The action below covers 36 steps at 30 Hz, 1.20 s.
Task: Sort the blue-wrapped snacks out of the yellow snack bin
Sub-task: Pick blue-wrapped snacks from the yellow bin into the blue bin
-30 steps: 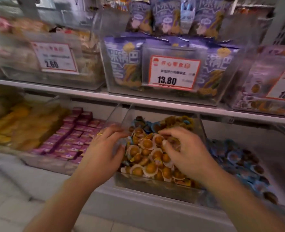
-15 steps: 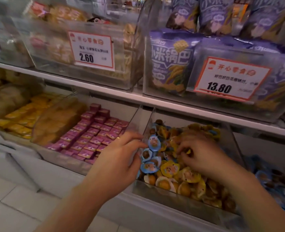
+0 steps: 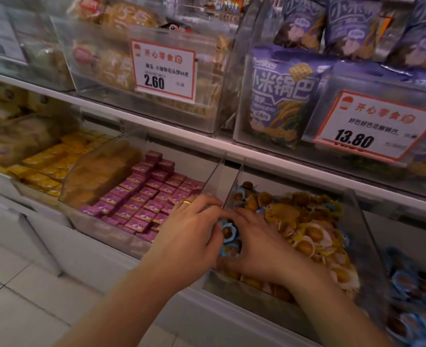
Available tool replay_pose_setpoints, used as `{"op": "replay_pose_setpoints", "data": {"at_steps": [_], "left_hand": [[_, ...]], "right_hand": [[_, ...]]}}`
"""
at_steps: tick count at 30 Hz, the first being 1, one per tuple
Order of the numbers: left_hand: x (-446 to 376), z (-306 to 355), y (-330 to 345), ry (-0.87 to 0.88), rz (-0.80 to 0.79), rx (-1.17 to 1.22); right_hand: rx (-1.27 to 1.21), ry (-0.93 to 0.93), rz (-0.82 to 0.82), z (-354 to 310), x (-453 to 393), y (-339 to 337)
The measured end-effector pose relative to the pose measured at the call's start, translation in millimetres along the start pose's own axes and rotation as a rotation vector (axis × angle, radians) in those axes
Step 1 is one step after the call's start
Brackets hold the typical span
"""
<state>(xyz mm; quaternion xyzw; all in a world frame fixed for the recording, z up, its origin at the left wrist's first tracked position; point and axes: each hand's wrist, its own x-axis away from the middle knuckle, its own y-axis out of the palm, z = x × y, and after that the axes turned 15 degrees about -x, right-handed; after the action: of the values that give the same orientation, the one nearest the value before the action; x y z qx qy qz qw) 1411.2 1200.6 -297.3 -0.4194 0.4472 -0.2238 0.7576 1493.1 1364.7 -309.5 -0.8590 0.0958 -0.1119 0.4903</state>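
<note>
Both hands, left hand (image 3: 189,236) and right hand (image 3: 259,244), pinch blue-wrapped snacks (image 3: 228,232) together; several blue ones remain in the yellow snack bin (image 3: 357,221).

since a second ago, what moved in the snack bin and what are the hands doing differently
The two hands have closed together at the bin's left side: the right hand came across from the middle of the pile to meet the left hand, and blue-wrapped snacks now show bunched between them. The yellow-wrapped snacks stay in the bin; the shelf goods look unchanged.
</note>
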Motion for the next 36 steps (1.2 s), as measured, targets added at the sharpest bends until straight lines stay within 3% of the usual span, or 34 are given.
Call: {"op": "replay_pose_setpoints", "data": {"at_steps": [6, 17, 21, 26, 28, 30, 31, 33, 34, 36], "left_hand": [[-2.0, -4.5, -1.6, 0.004, -0.044, 0.025], [-1.0, -1.7, -1.7, 0.025, 0.010, 0.056], [-0.8, 5.4, -0.1, -0.027, 0.102, 0.074], [-3.0, 41.1, 12.2, 0.054, 0.227, 0.210], [-3.9, 66.0, 21.1, -0.080, 0.112, 0.452], [-6.7, 97.0, 19.0, -0.478, -0.133, 1.024], [-10.3, 108.7, 20.6, -0.674, -0.297, 1.352], [-15.5, 119.9, 24.1, -0.830, -0.550, 1.837], [-17.0, 120.2, 24.0, -0.858, -0.591, 1.949], [-19.7, 115.0, 23.3, -0.939, -0.524, 1.916]], "right_hand": [[0.084, -0.159, 0.039, 18.5, -5.4, -7.8], [0.097, -0.256, 0.151, 1.3, -3.0, 7.9], [-0.187, -0.121, 0.234, 10.6, 7.6, -13.6], [-0.748, 0.108, 0.698, 30.2, 35.4, -56.1], [-1.156, 0.166, 0.679, 27.4, 48.3, -60.5], [-1.327, 0.161, 0.638, 21.3, 59.3, -57.2], [-1.242, 0.125, 0.648, 17.6, 64.2, -53.7], [-0.861, 0.000, 0.640, 12.7, 72.3, -46.8], [-0.620, -0.057, 0.581, 11.7, 75.0, -43.2], [-0.343, -0.141, 0.423, 12.3, 78.1, -38.4]]}}
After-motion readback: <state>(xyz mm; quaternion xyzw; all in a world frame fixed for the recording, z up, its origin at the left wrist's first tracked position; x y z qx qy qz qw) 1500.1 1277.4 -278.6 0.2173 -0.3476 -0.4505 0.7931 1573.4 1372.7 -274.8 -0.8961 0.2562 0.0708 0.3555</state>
